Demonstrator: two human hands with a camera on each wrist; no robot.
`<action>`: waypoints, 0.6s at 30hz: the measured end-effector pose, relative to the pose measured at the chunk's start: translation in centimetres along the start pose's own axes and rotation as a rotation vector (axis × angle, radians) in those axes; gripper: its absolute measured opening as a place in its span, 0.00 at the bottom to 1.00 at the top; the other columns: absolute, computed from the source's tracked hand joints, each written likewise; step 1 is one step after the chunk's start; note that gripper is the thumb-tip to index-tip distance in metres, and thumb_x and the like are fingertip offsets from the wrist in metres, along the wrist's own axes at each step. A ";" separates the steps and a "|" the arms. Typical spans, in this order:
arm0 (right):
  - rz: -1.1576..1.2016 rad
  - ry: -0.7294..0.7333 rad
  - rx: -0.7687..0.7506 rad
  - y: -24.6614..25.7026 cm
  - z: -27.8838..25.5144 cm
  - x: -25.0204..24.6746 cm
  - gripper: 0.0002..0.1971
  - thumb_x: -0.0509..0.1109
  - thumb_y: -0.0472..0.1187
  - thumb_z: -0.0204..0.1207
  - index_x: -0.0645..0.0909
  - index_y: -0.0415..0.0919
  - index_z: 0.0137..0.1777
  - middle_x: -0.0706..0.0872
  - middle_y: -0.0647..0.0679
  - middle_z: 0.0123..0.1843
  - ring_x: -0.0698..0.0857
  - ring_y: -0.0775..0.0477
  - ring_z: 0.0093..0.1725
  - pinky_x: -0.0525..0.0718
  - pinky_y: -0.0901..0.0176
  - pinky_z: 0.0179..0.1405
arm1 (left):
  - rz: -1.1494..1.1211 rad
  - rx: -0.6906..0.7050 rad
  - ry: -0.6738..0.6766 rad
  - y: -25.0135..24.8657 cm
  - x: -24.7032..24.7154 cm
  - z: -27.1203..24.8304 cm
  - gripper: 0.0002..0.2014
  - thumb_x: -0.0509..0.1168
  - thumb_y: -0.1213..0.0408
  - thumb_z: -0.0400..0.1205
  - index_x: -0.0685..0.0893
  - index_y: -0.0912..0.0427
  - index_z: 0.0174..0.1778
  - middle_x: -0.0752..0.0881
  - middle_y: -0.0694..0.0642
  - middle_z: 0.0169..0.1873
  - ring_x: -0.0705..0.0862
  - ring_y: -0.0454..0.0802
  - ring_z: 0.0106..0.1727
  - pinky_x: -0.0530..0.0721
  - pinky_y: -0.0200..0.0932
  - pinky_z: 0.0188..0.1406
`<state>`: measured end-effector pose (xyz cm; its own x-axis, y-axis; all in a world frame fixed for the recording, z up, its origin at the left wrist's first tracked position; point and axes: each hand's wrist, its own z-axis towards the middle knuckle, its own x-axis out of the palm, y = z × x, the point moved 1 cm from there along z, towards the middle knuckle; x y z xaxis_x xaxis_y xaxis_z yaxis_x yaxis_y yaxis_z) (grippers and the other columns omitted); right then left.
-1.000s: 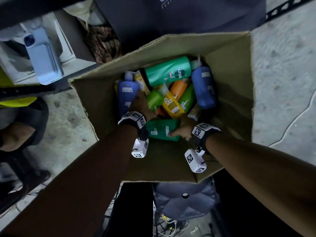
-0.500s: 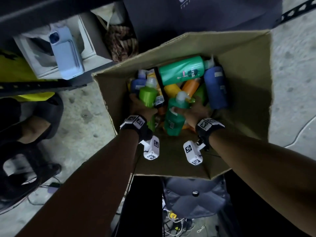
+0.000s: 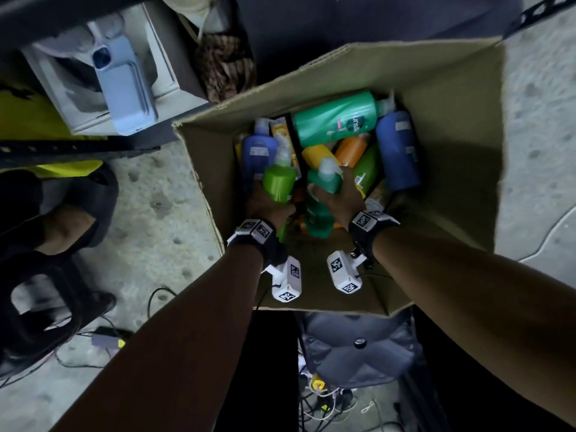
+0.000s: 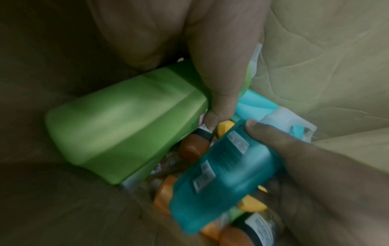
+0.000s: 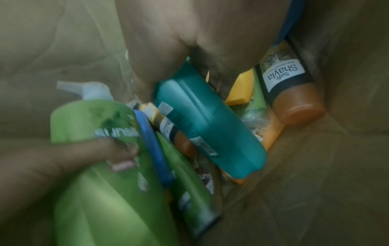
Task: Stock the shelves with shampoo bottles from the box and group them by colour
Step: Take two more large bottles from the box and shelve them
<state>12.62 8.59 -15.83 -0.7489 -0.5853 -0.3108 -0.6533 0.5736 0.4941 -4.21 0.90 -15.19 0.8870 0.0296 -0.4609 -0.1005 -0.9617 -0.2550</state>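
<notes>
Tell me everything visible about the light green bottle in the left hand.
The light green bottle is opaque, glossy plastic with a pale pump-style top and white "sunsilk" lettering on its front, legible in the right wrist view. It has flat faces and rounded edges. The left hand grips it around the body, top pointing up and away from the person, above the other bottles inside the cardboard box. It sits beside the teal bottle in the right hand; contact between them is unclear.

Up top left, a pale blue phone (image 3: 124, 88) lies in a white tray (image 3: 78, 98), a brown patterned cloth (image 3: 226, 68) bunched beside it. Down low, a grey bag (image 3: 358, 347) sits over tangled cables (image 3: 324, 403) on the concrete floor (image 3: 149, 232).
</notes>
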 end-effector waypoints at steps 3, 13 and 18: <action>-0.009 0.004 -0.005 1.3 -0.8 -1.2 0.38 0.82 0.57 0.74 0.69 0.50 0.79 0.85 0.46 0.67 0.84 0.39 0.65 0.83 0.46 0.65 | -0.010 0.002 -0.005 0.0 0.1 -1.2 0.47 0.84 0.61 0.69 0.68 0.54 0.84 0.82 0.61 0.73 0.83 0.60 0.70 0.75 0.42 0.57; -0.056 0.244 -0.092 8.8 -3.7 -7.2 0.29 0.80 0.55 0.77 0.74 0.55 0.75 0.89 0.67 0.53 0.89 0.60 0.54 0.84 0.72 0.43 | -0.093 0.052 0.029 -3.3 -4.7 -9.1 0.44 0.86 0.53 0.68 0.73 0.53 0.79 0.86 0.58 0.69 0.86 0.58 0.68 0.85 0.55 0.67; -0.003 0.257 -0.071 11.5 -7.0 -10.8 0.37 0.85 0.68 0.60 0.79 0.64 0.70 0.90 0.57 0.63 0.91 0.54 0.58 0.90 0.55 0.56 | -0.121 0.082 0.005 -4.9 -6.3 -13.8 0.40 0.85 0.48 0.67 0.74 0.50 0.72 0.88 0.55 0.65 0.88 0.57 0.65 0.85 0.47 0.59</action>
<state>13.93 17.52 -1.12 -0.6881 -0.7185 -0.1010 -0.6396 0.5350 0.5520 -3.13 1.70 0.70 0.8970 0.1419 -0.4185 -0.0292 -0.9259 -0.3766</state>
